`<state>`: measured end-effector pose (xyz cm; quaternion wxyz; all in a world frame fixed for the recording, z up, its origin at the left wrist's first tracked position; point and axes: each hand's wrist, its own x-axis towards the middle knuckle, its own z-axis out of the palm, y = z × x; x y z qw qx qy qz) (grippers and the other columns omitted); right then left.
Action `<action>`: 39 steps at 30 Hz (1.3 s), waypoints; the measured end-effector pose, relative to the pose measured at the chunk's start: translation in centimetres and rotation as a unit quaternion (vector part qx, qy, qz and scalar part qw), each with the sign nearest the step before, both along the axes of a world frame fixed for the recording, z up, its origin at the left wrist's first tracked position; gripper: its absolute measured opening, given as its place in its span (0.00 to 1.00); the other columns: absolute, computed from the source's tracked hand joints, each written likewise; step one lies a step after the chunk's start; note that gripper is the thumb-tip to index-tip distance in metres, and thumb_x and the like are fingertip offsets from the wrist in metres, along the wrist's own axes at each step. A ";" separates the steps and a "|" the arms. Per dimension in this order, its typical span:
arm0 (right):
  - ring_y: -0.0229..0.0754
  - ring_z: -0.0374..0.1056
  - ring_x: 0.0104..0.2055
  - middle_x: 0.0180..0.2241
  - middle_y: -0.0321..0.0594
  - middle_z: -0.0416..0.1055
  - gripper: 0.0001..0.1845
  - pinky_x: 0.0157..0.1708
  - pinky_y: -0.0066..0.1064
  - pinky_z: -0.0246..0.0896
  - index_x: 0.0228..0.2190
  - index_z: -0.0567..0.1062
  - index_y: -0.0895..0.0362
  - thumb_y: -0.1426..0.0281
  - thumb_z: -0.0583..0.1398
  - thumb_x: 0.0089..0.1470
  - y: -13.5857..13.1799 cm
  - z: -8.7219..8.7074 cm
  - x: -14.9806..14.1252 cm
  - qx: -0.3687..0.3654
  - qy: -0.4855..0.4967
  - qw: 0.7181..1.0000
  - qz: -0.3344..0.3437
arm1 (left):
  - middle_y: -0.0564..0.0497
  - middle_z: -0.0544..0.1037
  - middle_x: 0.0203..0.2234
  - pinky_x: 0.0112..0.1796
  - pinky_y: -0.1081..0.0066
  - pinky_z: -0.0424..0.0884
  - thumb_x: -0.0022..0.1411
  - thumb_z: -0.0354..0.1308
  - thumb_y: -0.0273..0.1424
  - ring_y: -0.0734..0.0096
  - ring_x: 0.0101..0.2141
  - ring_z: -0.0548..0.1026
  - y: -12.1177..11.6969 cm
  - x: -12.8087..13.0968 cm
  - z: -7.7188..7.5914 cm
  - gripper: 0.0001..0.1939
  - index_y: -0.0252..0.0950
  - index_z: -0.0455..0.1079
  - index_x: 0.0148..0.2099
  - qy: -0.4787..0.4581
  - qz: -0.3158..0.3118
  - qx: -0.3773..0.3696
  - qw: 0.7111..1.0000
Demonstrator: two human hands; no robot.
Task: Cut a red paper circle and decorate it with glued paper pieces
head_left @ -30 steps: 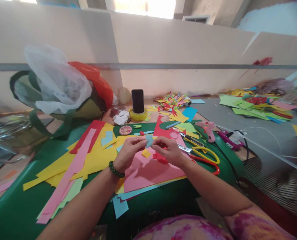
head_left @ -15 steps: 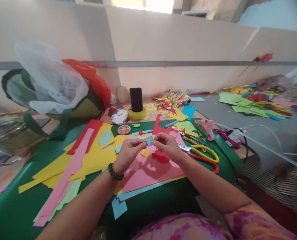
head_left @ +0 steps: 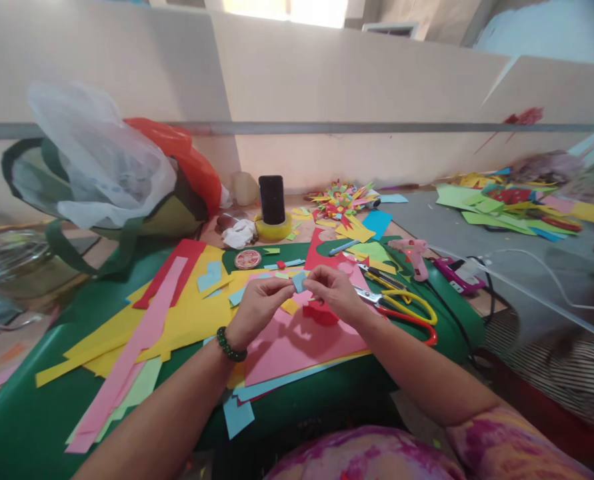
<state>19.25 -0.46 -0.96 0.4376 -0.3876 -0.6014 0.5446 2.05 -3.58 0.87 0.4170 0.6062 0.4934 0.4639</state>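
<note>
Between my two hands is a small piece of blue paper (head_left: 299, 282), pinched at its left edge by my left hand (head_left: 264, 303) and at its right edge by my right hand (head_left: 334, 293). Both hands are closed at the fingertips. Below them lies a pink paper sheet (head_left: 281, 353) on a stack of coloured sheets. A small yellow paper piece (head_left: 290, 307) rests on it, partly behind my left fingers. Under my right hand sits a red paper piece (head_left: 321, 316), partly hidden. Yellow-and-red-handled scissors (head_left: 407, 307) lie just right of my right hand.
A pink glue gun (head_left: 413, 257) with a cord stands at the right, near a utility knife (head_left: 379, 277). Behind are a phone (head_left: 272, 200) on a yellow tape roll (head_left: 273, 229) and a paper flower cluster (head_left: 344, 200). Paper strips (head_left: 149, 347) and a bag (head_left: 107, 180) occupy the left.
My hands stay nearly still around the blue paper, with my left hand shifted very slightly right. At the far right edge, a yellow strip has come into view over the paper pile.
</note>
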 end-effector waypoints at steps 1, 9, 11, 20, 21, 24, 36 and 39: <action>0.30 0.56 0.18 0.18 0.28 0.62 0.20 0.20 0.26 0.51 0.23 0.67 0.56 0.54 0.66 0.42 0.0 0.0 0.0 -0.002 -0.003 1.000 0.000 | 0.50 0.79 0.23 0.31 0.71 0.69 0.51 0.62 0.38 0.69 0.27 0.72 0.0 0.0 0.0 0.11 0.35 0.78 0.27 0.000 -0.001 0.000 1.000; 0.31 0.55 0.19 0.19 0.28 0.61 0.19 0.21 0.27 0.52 0.23 0.66 0.56 0.54 0.64 0.45 0.1 -0.1 0.0 0.020 -0.016 1.000 -0.003 | 0.50 0.79 0.23 0.31 0.71 0.69 0.51 0.61 0.38 0.69 0.27 0.72 0.0 0.1 0.1 0.12 0.35 0.78 0.27 0.006 -0.005 0.009 1.000; 0.32 0.56 0.21 0.20 0.29 0.62 0.18 0.22 0.27 0.53 0.23 0.66 0.56 0.56 0.63 0.46 0.0 -0.1 0.0 0.027 -0.023 0.999 -0.006 | 0.50 0.79 0.22 0.30 0.71 0.69 0.51 0.61 0.38 0.69 0.27 0.72 0.0 0.1 0.1 0.12 0.35 0.78 0.27 0.009 -0.006 0.010 1.000; 0.38 0.68 0.34 0.33 0.36 0.71 0.24 0.31 0.31 0.62 0.40 0.67 0.54 0.64 0.67 0.40 -0.4 0.3 -0.2 0.018 0.024 0.999 -0.015 | 0.50 0.78 0.22 0.29 0.71 0.67 0.52 0.62 0.41 0.69 0.26 0.70 -0.1 0.2 -0.1 0.14 0.34 0.78 0.27 0.019 -0.030 -0.006 0.999; 0.38 0.68 0.33 0.32 0.35 0.71 0.25 0.31 0.31 0.62 0.40 0.66 0.54 0.64 0.67 0.40 -0.4 0.3 -0.2 0.018 0.031 0.999 -0.012 | 0.50 0.77 0.21 0.28 0.72 0.66 0.52 0.62 0.41 0.69 0.26 0.70 -0.1 0.2 -0.2 0.14 0.34 0.78 0.27 0.022 -0.034 -0.008 0.999; 0.37 0.67 0.29 0.28 0.33 0.70 0.25 0.31 0.31 0.62 0.41 0.66 0.54 0.64 0.67 0.40 -0.4 0.3 -0.1 0.016 0.039 0.999 -0.006 | 0.49 0.77 0.22 0.28 0.72 0.65 0.53 0.61 0.41 0.69 0.26 0.70 -0.2 0.2 -0.3 0.15 0.34 0.78 0.28 0.031 -0.050 -0.013 0.998; 0.36 0.65 0.28 0.26 0.31 0.68 0.25 0.30 0.31 0.62 0.42 0.66 0.55 0.62 0.67 0.43 -0.3 -0.2 -0.1 0.021 0.047 0.999 0.001 | 0.50 0.75 0.20 0.26 0.72 0.62 0.54 0.59 0.41 0.71 0.24 0.68 -0.2 0.2 -0.1 0.15 0.33 0.77 0.28 0.044 -0.069 -0.010 0.997; 0.36 0.66 0.29 0.30 0.33 0.70 0.27 0.31 0.31 0.62 0.44 0.66 0.55 0.63 0.68 0.42 -0.4 0.0 0.0 0.017 0.033 0.999 0.010 | 0.50 0.74 0.20 0.26 0.73 0.62 0.54 0.59 0.41 0.72 0.24 0.67 -0.3 0.2 0.0 0.16 0.33 0.77 0.28 0.043 -0.070 -0.017 0.996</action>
